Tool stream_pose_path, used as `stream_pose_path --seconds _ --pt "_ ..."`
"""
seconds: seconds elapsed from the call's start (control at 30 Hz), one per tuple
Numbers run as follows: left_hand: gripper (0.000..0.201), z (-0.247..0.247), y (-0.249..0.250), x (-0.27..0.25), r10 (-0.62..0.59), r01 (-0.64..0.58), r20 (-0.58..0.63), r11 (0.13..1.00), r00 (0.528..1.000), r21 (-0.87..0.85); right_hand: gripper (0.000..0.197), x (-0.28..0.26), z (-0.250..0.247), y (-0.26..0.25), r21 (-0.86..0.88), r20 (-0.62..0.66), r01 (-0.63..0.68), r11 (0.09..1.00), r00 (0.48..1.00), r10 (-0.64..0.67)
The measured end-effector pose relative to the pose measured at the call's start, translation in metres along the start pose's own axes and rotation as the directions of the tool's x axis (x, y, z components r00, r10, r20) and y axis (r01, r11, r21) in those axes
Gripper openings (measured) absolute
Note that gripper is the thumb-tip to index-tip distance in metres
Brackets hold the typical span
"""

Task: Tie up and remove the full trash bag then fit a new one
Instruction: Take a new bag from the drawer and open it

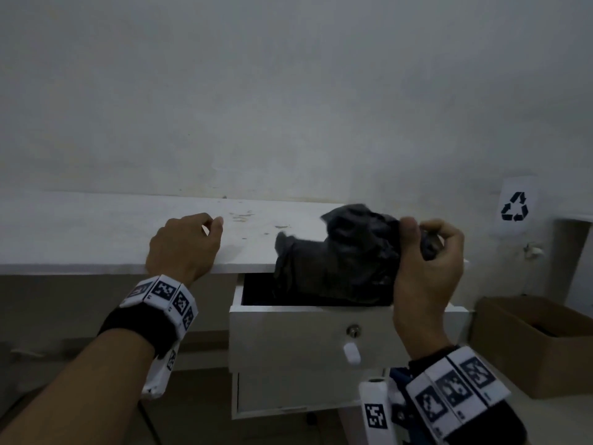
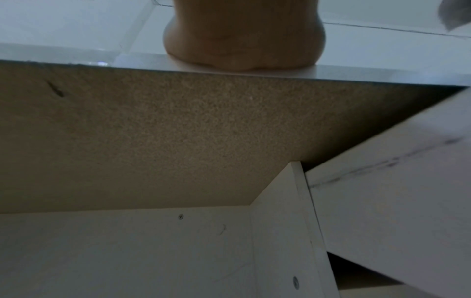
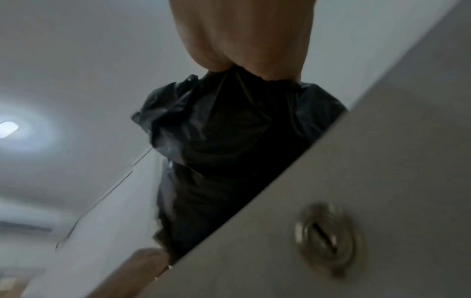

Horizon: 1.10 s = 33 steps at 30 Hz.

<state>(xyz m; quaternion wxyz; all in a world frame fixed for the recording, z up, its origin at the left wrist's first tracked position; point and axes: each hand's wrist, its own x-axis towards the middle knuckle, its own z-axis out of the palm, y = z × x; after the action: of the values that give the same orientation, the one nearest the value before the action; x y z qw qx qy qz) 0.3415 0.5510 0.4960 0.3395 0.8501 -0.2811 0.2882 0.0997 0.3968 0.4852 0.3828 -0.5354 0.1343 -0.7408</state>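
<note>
While the left hand (image 1: 184, 244) rests loosely curled, right fingers (image 1: 431, 232) pinch the crumpled bag (image 1: 340, 255) hanging downward.

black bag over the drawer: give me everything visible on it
The black bag looks like thin, crinkled, slightly glossy plastic film, bunched and creased rather than spread out. The right hand grips its upper right part, fingers and thumb curled into the folds. Its lower end hangs into the open top drawer of the white desk; how far down it reaches is hidden. It seems limp and nearly empty. The left hand rests on the desk edge, apart from it.
</note>
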Motion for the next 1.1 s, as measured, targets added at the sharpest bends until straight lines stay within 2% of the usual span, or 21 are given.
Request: stream_pose_path --seconds 0.07,0.17,0.23,0.33,0.4,0.47,0.5,0.53,0.57,0.6,0.63,0.7,0.77,0.83,0.87,0.9,0.97,1.0,1.03,1.07,1.1 --pt "0.042 -0.001 0.000 0.000 0.002 -0.002 -0.007 1.000 1.000 -0.002 0.021 0.002 0.007 -0.013 -0.015 0.028 0.127 0.992 0.992 -0.126" --pt "0.042 -0.001 0.001 0.000 0.012 -0.012 -0.010 1.000 1.000 -0.002 0.022 0.008 0.017 -0.029 0.020 0.001 0.186 0.982 0.982 -0.186" --pt "0.041 -0.001 0.001 0.000 0.010 -0.010 -0.006 1.000 1.000 -0.002 0.022 0.006 0.018 -0.037 0.033 0.033 0.244 0.969 0.969 -0.245" --pt "0.042 -0.002 0.001 0.000 0.002 -0.002 0.000 1.000 1.000 -0.003 0.023 -0.011 0.009 -0.044 0.015 0.214 0.307 0.952 0.929 -0.303" --pt "0.042 -0.003 0.001 -0.001 0.004 -0.004 0.009 1.000 1.000 -0.002 0.030 -0.025 -0.002 -0.042 -0.049 0.357 0.351 0.935 0.880 -0.312" --pt "0.041 -0.004 0.001 -0.001 0.006 -0.006 0.019 1.000 1.000 0.003 0.048 -0.033 -0.015 -0.036 -0.156 0.454 0.345 0.926 0.857 -0.243" --pt "0.042 -0.005 0.002 -0.001 0.008 -0.008 0.026 1.000 1.000 0.007 0.066 -0.035 -0.020 -0.035 -0.240 0.498 0.283 0.929 0.857 -0.132" --pt "0.042 -0.005 0.002 -0.001 0.010 -0.010 0.034 1.000 0.999 0.012 0.087 -0.036 -0.024 -0.034 -0.361 0.546 0.193 0.912 0.837 0.039" --pt "0.042 -0.005 0.002 -0.001 0.011 -0.012 0.039 1.000 0.999 0.015 0.106 -0.037 -0.027 -0.034 -0.514 0.587 0.140 0.846 0.776 0.229" --pt "0.042 -0.005 0.002 -0.001 0.012 -0.013 0.045 1.000 0.999 0.017 0.118 -0.036 -0.028 -0.033 -0.652 0.605 0.163 0.740 0.701 0.378" --pt "0.043 -0.005 0.002 -0.001 0.014 -0.015 0.050 1.000 0.999 0.022 0.122 -0.035 -0.029 -0.029 -0.737 0.601 0.230 0.635 0.654 0.460" --pt "0.043 -0.006 0.002 -0.001 0.018 -0.020 0.059 0.999 0.998 0.036 0.113 -0.032 -0.026 -0.017 -0.791 0.599 0.382 0.478 0.646 0.473" --pt "0.043 -0.006 0.001 -0.001 0.020 -0.022 0.068 0.999 0.997 0.029 0.086 -0.037 -0.024 -0.008 -0.801 0.598 0.486 0.350 0.681 0.422" --pt "0.041 -0.006 0.001 -0.002 0.018 -0.019 0.061 1.000 0.998 0.011 0.059 -0.042 -0.024 -0.003 -0.794 0.608 0.523 0.311 0.704 0.367" --pt "0.041 -0.005 0.000 -0.002 0.018 -0.019 0.056 1.000 0.998 0.010 0.048 -0.043 -0.026 0.000 -0.777 0.626 0.525 0.348 0.707 0.330" --pt "0.041 -0.005 0.000 -0.001 0.021 -0.022 0.052 1.000 0.998 0.013 0.035 -0.044 -0.028 0.003 -0.745 0.644 0.503 0.438 0.715 0.273" --pt "0.041 -0.004 -0.001 -0.001 0.024 -0.025 0.047 1.000 0.999 0.019 0.015 -0.040 -0.035 0.006 -0.610 0.618 0.349 0.712 0.771 0.151" --pt "0.042 -0.004 -0.001 -0.001 0.024 -0.025 0.046 1.000 0.999 0.018 0.016 -0.039 -0.038 0.005 -0.514 0.576 0.230 0.826 0.807 0.134" --pt "0.042 -0.003 0.000 -0.001 0.024 -0.024 0.044 1.000 0.999 0.014 0.017 -0.038 -0.040 0.003 -0.413 0.543 0.129 0.901 0.830 0.130" --pt "0.043 -0.003 -0.001 0.000 0.023 -0.023 0.042 1.000 0.999 0.012 0.013 -0.039 -0.041 0.001 -0.326 0.529 0.100 0.940 0.843 0.093" --pt "0.043 -0.002 -0.001 0.000 0.021 -0.022 0.039 1.000 0.999 0.011 0.010 -0.041 -0.042 -0.002 -0.270 0.520 0.143 0.952 0.854 0.019"
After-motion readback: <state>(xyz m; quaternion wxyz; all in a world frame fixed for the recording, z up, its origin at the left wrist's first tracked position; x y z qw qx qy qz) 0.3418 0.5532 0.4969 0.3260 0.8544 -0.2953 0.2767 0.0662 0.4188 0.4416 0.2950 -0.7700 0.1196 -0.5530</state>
